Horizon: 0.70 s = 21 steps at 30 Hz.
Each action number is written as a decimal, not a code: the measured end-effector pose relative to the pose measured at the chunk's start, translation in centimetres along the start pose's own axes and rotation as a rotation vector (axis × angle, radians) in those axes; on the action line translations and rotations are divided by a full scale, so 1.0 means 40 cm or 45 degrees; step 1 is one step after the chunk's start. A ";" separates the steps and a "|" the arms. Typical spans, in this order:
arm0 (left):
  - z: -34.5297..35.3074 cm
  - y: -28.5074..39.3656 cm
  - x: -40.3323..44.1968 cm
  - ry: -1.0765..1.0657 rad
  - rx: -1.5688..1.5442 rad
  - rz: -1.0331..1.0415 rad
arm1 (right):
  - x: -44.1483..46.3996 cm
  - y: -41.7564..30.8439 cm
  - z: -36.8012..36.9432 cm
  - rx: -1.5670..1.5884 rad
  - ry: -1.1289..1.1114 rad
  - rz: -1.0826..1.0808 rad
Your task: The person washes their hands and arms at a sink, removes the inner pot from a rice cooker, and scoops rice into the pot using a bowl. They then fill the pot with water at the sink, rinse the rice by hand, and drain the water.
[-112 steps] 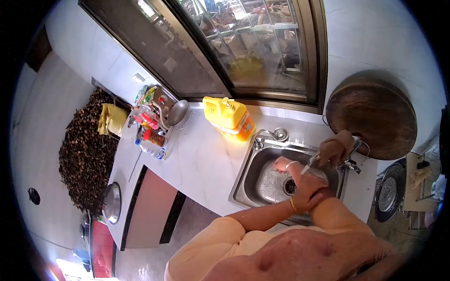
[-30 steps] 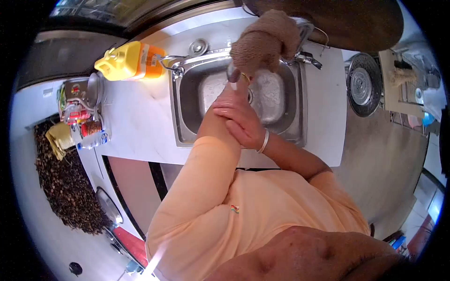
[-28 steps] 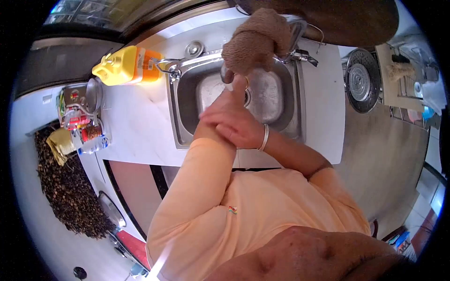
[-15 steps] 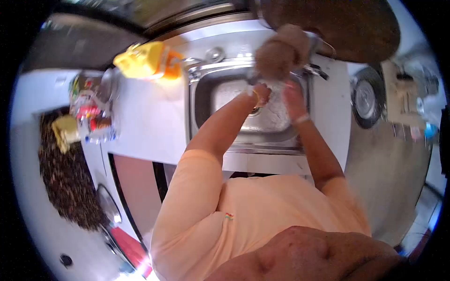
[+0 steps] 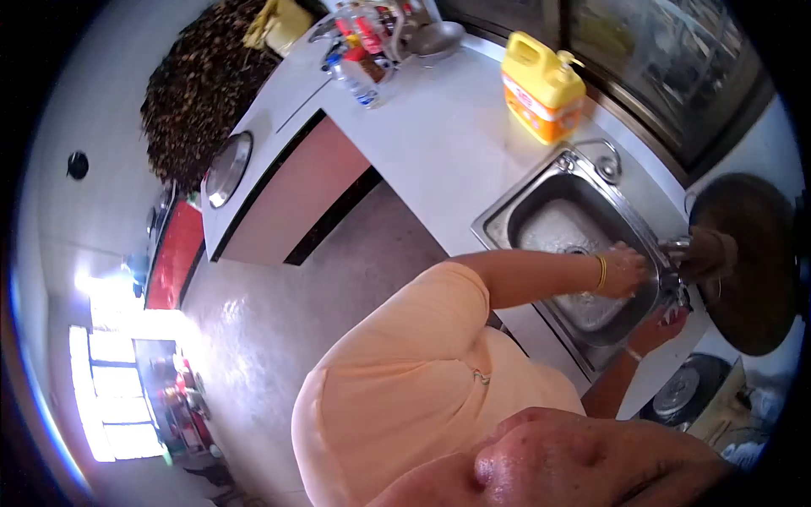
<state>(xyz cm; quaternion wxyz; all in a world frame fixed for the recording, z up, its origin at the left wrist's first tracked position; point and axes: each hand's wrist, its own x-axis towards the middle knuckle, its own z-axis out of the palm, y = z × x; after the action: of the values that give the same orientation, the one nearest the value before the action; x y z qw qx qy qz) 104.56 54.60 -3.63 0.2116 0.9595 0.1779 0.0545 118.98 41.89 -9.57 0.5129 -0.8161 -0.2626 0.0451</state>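
My left hand [image 5: 623,270], with a yellow bangle at its wrist, is over the steel sink [image 5: 532,190] near the tap side. Its fingers are apart and nothing shows in it. At the sink's right edge, my right hand [image 5: 659,329], with a pale bangle, has its fingers closed around the end of the tap lever [image 5: 681,296]. A brown cloth [image 5: 708,255] is wrapped over the tap just above. The basin is wet, and the drain [image 5: 578,251] is partly visible.
A yellow-orange jug with a pump [image 5: 545,93] stands behind the sink. Bottles [image 5: 355,82] and a metal bowl [image 5: 435,40] sit farther left. A round wooden board [image 5: 752,270] leans at the right, above a dark round pan [image 5: 680,389].
My right hand has let go of the left forearm and moved right to the tap lever. My left hand's fingers have spread. The view has turned, showing more of the room at left.
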 end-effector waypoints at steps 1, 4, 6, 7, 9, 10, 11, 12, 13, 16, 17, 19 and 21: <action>0.012 0.009 -0.020 0.030 0.026 -0.022 | -0.024 -0.012 0.026 -0.039 -0.111 -0.312; 0.093 -0.045 -0.131 0.122 -0.210 0.026 | -0.133 -0.029 0.100 -0.121 -0.412 -1.257; 0.185 -0.151 -0.254 -0.021 0.464 -0.065 | -0.177 -0.014 0.154 -0.389 -0.715 -0.988; 0.148 -0.148 -0.326 -0.030 0.484 -0.165 | -0.197 -0.015 0.178 -0.532 -0.856 -0.840; -0.008 -0.098 -0.547 0.030 0.220 -0.393 | -0.274 -0.053 0.197 -0.509 -0.959 -0.623; -0.035 -0.108 -0.677 -0.026 0.223 -0.543 | -0.330 -0.083 0.207 -0.484 -0.978 -0.666; -0.035 -0.142 -0.809 -0.110 0.253 -0.738 | -0.388 -0.101 0.210 -0.453 -1.042 -0.605; -0.090 -0.115 -0.984 -0.127 0.291 -0.908 | -0.447 -0.121 0.221 -0.420 -1.115 -0.563; -0.098 -0.102 -1.159 -0.117 0.316 -1.164 | -0.515 -0.120 0.226 -0.322 -1.056 -0.821; -0.080 0.054 -1.700 0.244 0.398 -1.608 | -0.791 -0.273 0.207 -0.087 -0.988 -0.952; -0.043 0.116 -1.870 0.345 0.425 -1.725 | -0.849 -0.284 0.242 -0.064 -0.994 -0.926; 0.027 0.272 -2.198 0.538 -0.005 -2.093 | -0.986 -0.321 0.302 0.068 -0.967 -0.799; 0.104 0.456 -2.485 0.978 -0.301 -2.433 | -1.204 -0.418 0.373 0.328 -1.111 -0.650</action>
<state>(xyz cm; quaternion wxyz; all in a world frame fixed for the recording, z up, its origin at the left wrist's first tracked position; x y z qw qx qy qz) 18.58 1.33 -2.53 0.1883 0.3091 0.9140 0.1834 66.13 36.78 -11.61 0.4467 -0.5616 -0.6349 0.2862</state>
